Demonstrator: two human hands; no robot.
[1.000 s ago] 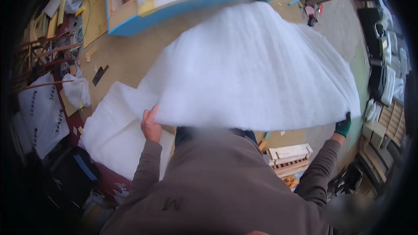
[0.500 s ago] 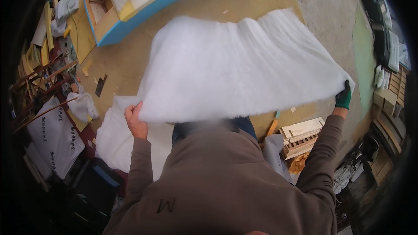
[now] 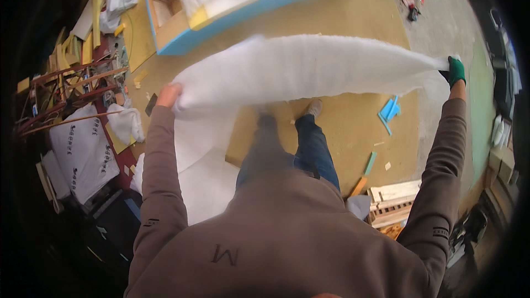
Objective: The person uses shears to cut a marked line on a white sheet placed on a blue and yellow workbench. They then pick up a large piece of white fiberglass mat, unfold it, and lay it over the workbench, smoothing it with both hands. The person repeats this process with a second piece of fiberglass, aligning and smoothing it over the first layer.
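Note:
A wide sheet of white fluffy batting (image 3: 309, 69) stretches across in front of me, lifted off the floor and bowed between my hands. My bare left hand (image 3: 169, 96) is closed on its left end. At the far right, my right hand (image 3: 455, 72), in a green and black glove, grips the other corner, where the sheet narrows into folds. Below my left hand more white material (image 3: 204, 179) hangs and spreads beside my legs; whether it is one piece with the sheet I cannot tell.
A long wooden frame with blue foam sides (image 3: 243, 22) and white padding lies ahead. Blue foam scraps (image 3: 391, 111) are on the brown floor covering (image 3: 353, 132). Slatted wooden pieces (image 3: 393, 201) lie right of my legs. Wood scraps and a white printed bag (image 3: 83, 154) crowd the left.
Both hands have moved forward and outward with the batting. The sheet has swung up from a broad spread to a narrower bowed band, showing my legs and the floor beneath.

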